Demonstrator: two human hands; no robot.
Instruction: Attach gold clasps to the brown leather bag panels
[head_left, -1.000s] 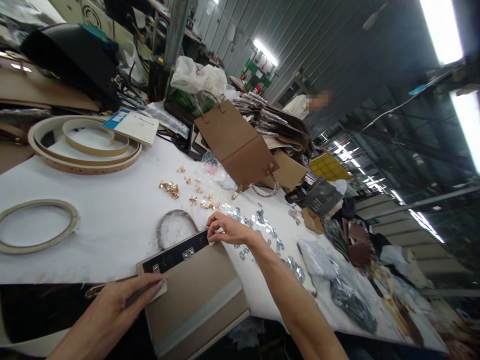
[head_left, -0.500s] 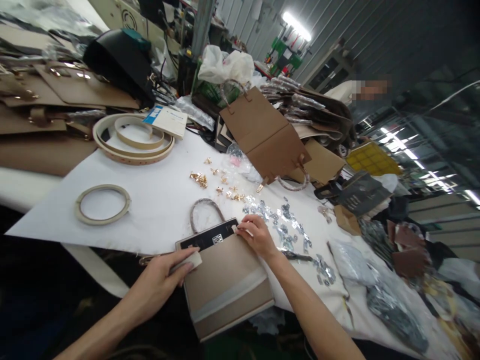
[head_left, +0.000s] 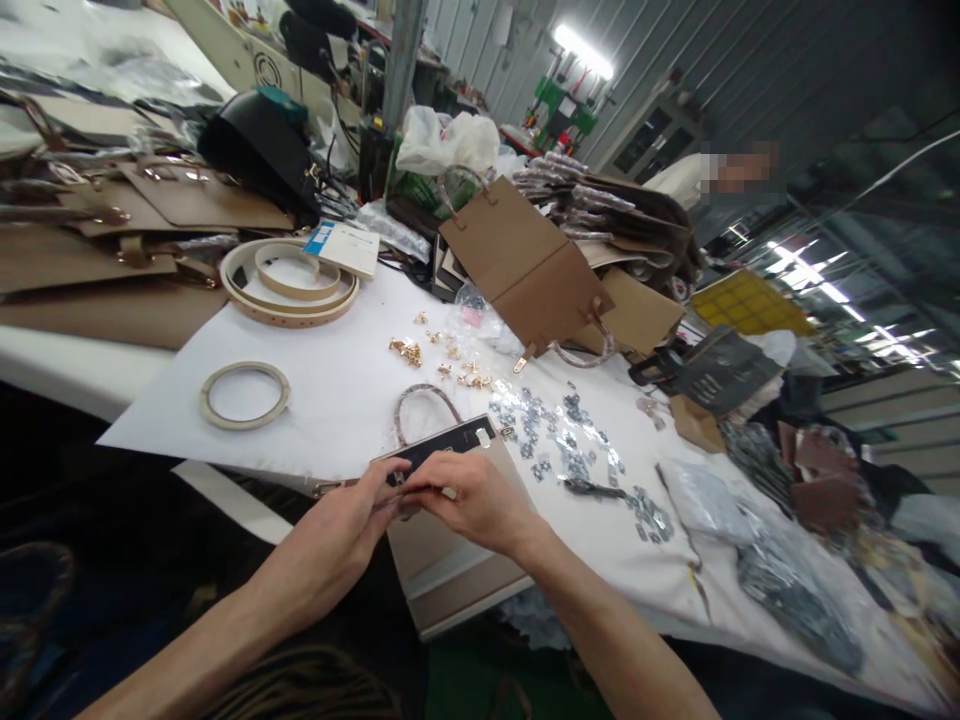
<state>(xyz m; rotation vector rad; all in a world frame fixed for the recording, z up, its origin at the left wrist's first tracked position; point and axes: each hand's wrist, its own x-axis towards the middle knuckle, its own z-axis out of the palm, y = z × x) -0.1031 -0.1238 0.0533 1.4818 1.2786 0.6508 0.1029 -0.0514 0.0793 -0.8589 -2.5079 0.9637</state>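
Note:
A taupe handbag [head_left: 457, 575] lies tilted at the table's near edge, its looped handle [head_left: 427, 395] pointing away from me. Along its top runs a black strip [head_left: 450, 438], with a small white patch [head_left: 484, 437] at the right end. My left hand [head_left: 349, 525] and my right hand [head_left: 476, 500] meet over the bag's upper left part. Both are closed, fingertips pinched together around a small pale piece [head_left: 448, 492], mostly hidden by the fingers. The metal fitting in the middle of the strip is largely covered by my right hand.
Gold-coloured studs [head_left: 406, 351] and many small metal plates [head_left: 574, 450] lie scattered beyond the bag. Tape rolls [head_left: 245, 396] are at left. An opened-out brown bag [head_left: 525, 270] and stacked bag parts stand behind. A person [head_left: 679, 185] is at the far right.
My right hand has left the strip's right end and moved left to join my left hand. The white patch it was touching stays on the strip.

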